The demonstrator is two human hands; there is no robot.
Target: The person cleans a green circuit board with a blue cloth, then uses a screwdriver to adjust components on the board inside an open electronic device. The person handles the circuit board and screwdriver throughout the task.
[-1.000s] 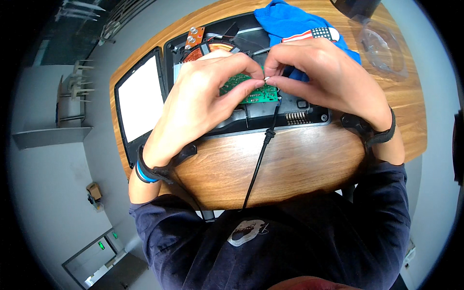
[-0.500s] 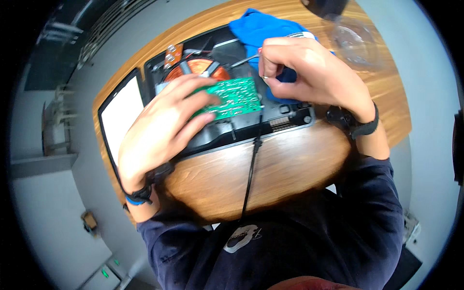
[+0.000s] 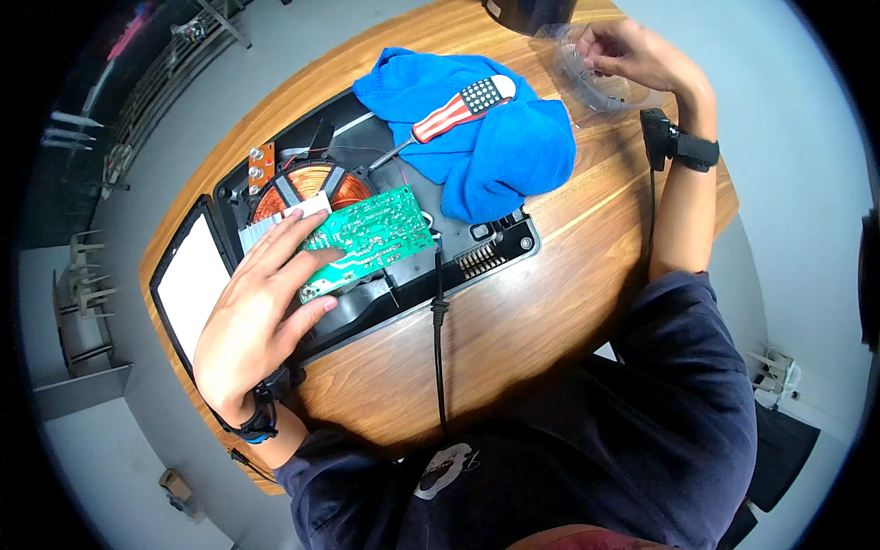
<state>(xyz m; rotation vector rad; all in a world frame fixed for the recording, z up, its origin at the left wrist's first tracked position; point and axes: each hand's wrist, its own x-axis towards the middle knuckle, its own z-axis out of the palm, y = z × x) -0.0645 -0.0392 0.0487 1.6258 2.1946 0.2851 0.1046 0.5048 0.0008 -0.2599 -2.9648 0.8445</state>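
My left hand (image 3: 257, 312) grips a green circuit board (image 3: 371, 238), fingers spread on top and thumb at its lower edge. The board lies tilted over the open black housing (image 3: 500, 240) of an induction cooker. A copper coil (image 3: 307, 188) shows just behind the board. My right hand (image 3: 637, 55) is far off at the table's back right, fingertips pinched over a clear plastic container (image 3: 587, 87); anything between them is too small to see. A screwdriver (image 3: 454, 110) with a red, white and blue handle rests on a blue cloth (image 3: 500, 156).
The cooker's black power cord (image 3: 438, 348) runs down over the wooden table (image 3: 550, 302) toward my body. The removed top panel (image 3: 188, 284), white inside a black frame, lies left of the housing. A dark round object (image 3: 532, 11) stands at the table's far edge.
My right hand left the circuit board and moved to the clear container at the back right. The left hand lifted the green board out and now holds it alone.
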